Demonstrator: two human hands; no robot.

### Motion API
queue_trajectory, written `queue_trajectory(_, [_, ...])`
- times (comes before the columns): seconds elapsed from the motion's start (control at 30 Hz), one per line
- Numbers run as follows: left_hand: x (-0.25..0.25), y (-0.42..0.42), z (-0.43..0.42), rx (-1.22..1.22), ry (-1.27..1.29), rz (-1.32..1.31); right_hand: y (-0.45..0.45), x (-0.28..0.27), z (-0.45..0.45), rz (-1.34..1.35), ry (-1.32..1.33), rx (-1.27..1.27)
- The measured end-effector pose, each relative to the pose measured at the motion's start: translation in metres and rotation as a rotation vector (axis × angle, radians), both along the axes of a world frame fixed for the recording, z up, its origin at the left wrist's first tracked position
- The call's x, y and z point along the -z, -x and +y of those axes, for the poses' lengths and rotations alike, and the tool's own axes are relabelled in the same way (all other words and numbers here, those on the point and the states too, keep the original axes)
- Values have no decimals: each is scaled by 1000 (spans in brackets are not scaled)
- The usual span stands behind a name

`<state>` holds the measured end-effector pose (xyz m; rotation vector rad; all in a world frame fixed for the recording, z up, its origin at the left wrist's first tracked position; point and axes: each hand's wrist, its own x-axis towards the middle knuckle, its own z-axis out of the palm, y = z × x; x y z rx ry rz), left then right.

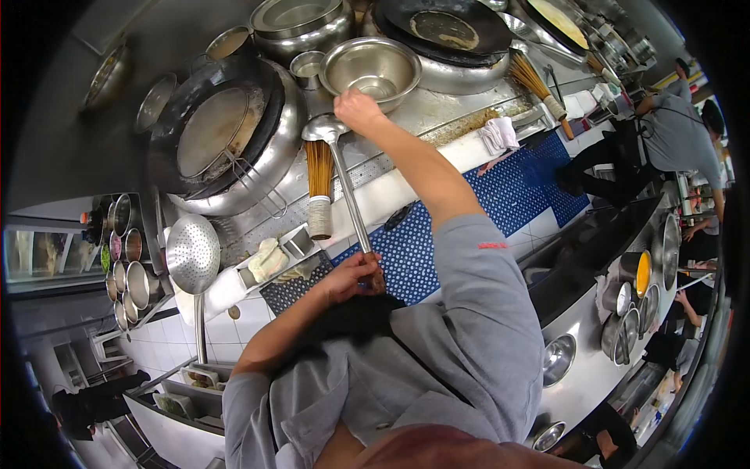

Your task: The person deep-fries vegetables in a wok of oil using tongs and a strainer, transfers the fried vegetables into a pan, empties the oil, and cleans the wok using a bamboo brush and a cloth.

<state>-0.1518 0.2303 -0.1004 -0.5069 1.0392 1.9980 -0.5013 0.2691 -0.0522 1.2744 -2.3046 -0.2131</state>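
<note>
My left hand (pixel 353 278) is closed round the wooden end of a long-handled metal ladle (pixel 350 195). The ladle's head lies at the stove's edge, just above a bamboo wok brush (pixel 319 184). With my right hand (pixel 359 109) I pinch the near rim of a steel bowl (pixel 373 72), my fingertips partly hidden by the hand itself. The bowl stands on the metal stove top between two burners. Close to it on the left is a small metal cup (pixel 307 66).
To the left a wok (pixel 176 141) holds a wire strainer (pixel 226 125). A perforated skimmer (pixel 193 254) lies nearer me. Another wok (pixel 437 27) sits at the far right burner. A second brush (pixel 539 82) and a folded cloth (pixel 498 135) line the edge. A co-worker (pixel 664 133) stands at right.
</note>
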Motion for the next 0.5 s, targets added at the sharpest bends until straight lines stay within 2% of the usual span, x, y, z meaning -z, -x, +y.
queue_trajectory(0.13, [27,1,-1,-119,39,0,-34,-30,-24,-121,295,-15])
queue_trajectory(0.23, [30,13,-9,-176,18,42,-84,-23,-21,-418,576,25])
queue_trajectory(0.33, [29,6,-30,-180,50,81,-155,-22,26,-696,837,32])
queue_trajectory(0.4, [67,-21,-60,-158,111,43,-209,-18,59,-993,973,123])
queue_trajectory(0.43, [93,-36,-79,-162,145,26,-227,-8,75,-1083,803,191])
queue_trajectory(0.5, [142,-68,-116,-320,294,-293,-280,7,91,-1369,852,91])
